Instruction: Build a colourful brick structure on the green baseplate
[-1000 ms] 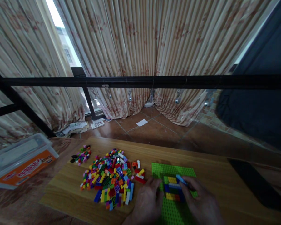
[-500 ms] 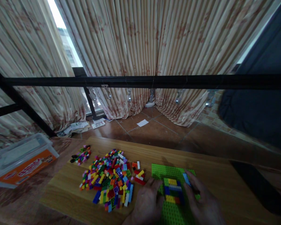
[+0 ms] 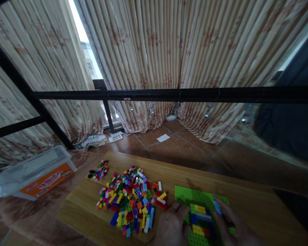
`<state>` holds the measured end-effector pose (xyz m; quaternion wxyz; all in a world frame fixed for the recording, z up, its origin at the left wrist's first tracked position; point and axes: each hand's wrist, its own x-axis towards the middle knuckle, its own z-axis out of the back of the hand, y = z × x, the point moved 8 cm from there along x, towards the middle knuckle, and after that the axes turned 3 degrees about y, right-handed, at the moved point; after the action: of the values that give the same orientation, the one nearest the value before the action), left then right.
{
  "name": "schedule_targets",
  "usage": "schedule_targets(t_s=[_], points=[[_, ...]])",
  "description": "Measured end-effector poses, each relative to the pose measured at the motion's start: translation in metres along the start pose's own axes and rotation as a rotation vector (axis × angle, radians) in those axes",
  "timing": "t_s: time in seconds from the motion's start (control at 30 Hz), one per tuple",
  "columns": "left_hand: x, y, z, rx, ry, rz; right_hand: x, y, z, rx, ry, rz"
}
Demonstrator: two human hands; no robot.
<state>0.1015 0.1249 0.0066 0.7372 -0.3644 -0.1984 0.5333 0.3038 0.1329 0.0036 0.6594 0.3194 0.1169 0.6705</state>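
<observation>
A green studded baseplate point(image 3: 199, 195) lies on the wooden table, with a low block of yellow, blue, white and orange toy bricks point(image 3: 201, 220) built on it. My left hand point(image 3: 172, 223) rests at the plate's left edge, its fingers bent but apart, beside the built block. Over the plate's right side, my right hand point(image 3: 234, 222) pinches a light blue toy brick point(image 3: 217, 207) between thumb and fingers. It is to the right of the built block, and the plate's near part runs out of view. Left of my left hand spreads a large pile of mixed toy bricks point(image 3: 130, 201).
A smaller heap of bricks point(image 3: 99, 170) sits at the table's point(image 3: 79, 212) far left. Beyond it stands a clear plastic box point(image 3: 41, 174) with an orange label. A dark flat object point(image 3: 295, 208) lies at the right. A black rail point(image 3: 164, 94) crosses before the curtains.
The view has turned slightly left, so everything sits further right and a little lower. Both hands keep about the same places over the plate, and the blue brick stays in my right hand.
</observation>
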Motion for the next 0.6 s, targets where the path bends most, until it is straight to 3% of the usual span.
schedule_targets(t_s=[0.6], points=[[-0.0013,-0.0058,0.0028,0.073,0.009,-0.05,0.0014,-0.0029,0.0008,0.045,0.029,-0.029]])
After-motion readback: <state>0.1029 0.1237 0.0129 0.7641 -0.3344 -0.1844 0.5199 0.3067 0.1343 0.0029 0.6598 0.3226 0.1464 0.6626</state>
